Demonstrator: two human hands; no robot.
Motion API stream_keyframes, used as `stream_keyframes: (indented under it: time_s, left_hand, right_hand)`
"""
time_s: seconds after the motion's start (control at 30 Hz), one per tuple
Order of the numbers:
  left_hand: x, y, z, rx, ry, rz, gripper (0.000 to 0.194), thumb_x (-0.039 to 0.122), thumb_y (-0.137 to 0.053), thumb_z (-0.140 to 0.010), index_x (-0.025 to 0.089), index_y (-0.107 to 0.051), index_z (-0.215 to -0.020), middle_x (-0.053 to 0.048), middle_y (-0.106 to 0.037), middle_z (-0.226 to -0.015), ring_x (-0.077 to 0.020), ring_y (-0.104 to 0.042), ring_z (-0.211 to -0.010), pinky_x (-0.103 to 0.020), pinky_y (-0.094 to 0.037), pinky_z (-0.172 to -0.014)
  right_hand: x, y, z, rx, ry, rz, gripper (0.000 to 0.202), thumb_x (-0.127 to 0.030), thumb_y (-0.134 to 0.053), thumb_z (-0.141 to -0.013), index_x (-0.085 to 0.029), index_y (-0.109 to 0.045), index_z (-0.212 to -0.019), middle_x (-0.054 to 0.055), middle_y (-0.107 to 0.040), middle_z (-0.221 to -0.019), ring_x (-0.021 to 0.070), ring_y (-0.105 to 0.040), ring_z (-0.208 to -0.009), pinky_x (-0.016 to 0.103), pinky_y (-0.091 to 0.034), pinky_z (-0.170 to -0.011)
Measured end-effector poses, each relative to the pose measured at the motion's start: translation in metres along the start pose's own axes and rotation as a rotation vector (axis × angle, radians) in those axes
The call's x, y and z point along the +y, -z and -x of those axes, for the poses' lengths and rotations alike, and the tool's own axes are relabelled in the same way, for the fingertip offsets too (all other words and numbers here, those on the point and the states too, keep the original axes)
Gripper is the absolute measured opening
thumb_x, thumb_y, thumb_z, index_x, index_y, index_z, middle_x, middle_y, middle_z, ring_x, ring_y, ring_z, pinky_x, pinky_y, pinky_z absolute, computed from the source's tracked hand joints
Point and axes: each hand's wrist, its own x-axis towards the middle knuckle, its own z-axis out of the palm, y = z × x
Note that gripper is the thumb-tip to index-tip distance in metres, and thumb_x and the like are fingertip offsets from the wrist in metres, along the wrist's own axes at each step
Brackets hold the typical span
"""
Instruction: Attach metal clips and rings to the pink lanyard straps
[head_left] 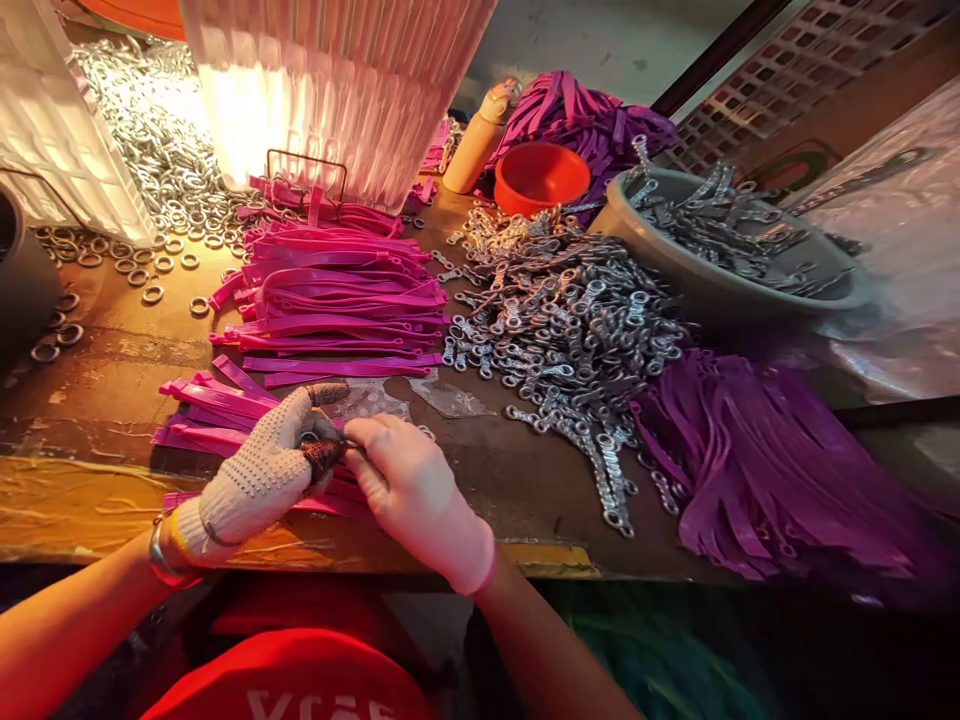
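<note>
My left hand (266, 465), in a knitted glove with dark dots and brown-covered fingertips, is closed in a pinch. Its fingertips meet those of my right hand (412, 480), which wears a thin pale glove and is pinching too. What lies between them is small and mostly hidden by the fingers. Pink straps (217, 405) lie on the bench beside and under my left hand. Just beyond both hands is a row of stacked pink straps (341, 290), their ends roughly lined up.
Silver metal links (570, 300) are heaped right of centre, before a grey basin (750, 285) of similar links. Purple straps (757, 470) spread at right. Loose metal rings (152, 294) lie at left near ribbed translucent panels (330, 90). A red bowl (540, 180) and a bottle (480, 140) stand behind.
</note>
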Motion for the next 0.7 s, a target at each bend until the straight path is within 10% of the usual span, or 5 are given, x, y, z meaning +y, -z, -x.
stream_keyframes:
  time_s: [0.13,0.3,0.5,0.7]
  left_hand:
    - [-0.002,-0.006,-0.001,-0.011,0.049,0.193,0.048,0.025,-0.063,-0.085,0.019,-0.053,-0.131,0.006,-0.049,-0.063,-0.0071,-0.038,-0.048,-0.018,-0.03,-0.045]
    - [0.005,-0.008,-0.012,-0.069,0.029,0.178,0.04,0.026,-0.061,-0.086,0.019,-0.06,-0.125,0.002,-0.056,-0.07,-0.0072,-0.04,-0.049,-0.019,-0.031,-0.045]
    - [0.03,-0.034,-0.082,-0.272,-0.368,-0.739,0.024,0.018,-0.057,-0.088,0.014,-0.072,-0.105,-0.012,-0.07,-0.102,-0.0238,-0.065,-0.094,-0.033,-0.05,-0.084]
    - [0.034,-0.086,-0.143,-0.071,-0.023,-1.149,0.033,0.025,-0.051,-0.094,0.009,-0.067,-0.117,-0.024,-0.069,-0.101,-0.0349,-0.07,-0.096,-0.044,-0.051,-0.082]
  right_hand:
    - [-0.012,-0.008,-0.003,0.066,-0.098,0.117,0.027,-0.019,-0.045,-0.095,-0.02,-0.059,-0.072,0.001,-0.062,-0.067,0.0154,-0.057,-0.066,0.027,-0.037,-0.066]
    - [-0.011,-0.002,0.008,0.075,-0.145,0.071,0.027,-0.023,-0.045,-0.096,-0.019,-0.06,-0.074,0.002,-0.061,-0.064,0.0151,-0.055,-0.061,0.027,-0.035,-0.062]
    - [0.033,0.005,0.023,0.471,-0.591,-0.36,0.031,-0.042,-0.049,-0.098,-0.019,-0.068,-0.104,0.005,-0.073,-0.096,0.0179,-0.064,-0.084,0.028,-0.048,-0.077]
    - [0.043,0.0,0.038,0.606,-0.669,-0.378,0.036,-0.049,-0.052,-0.096,-0.018,-0.068,-0.106,0.005,-0.071,-0.092,0.0174,-0.062,-0.078,0.029,-0.05,-0.073]
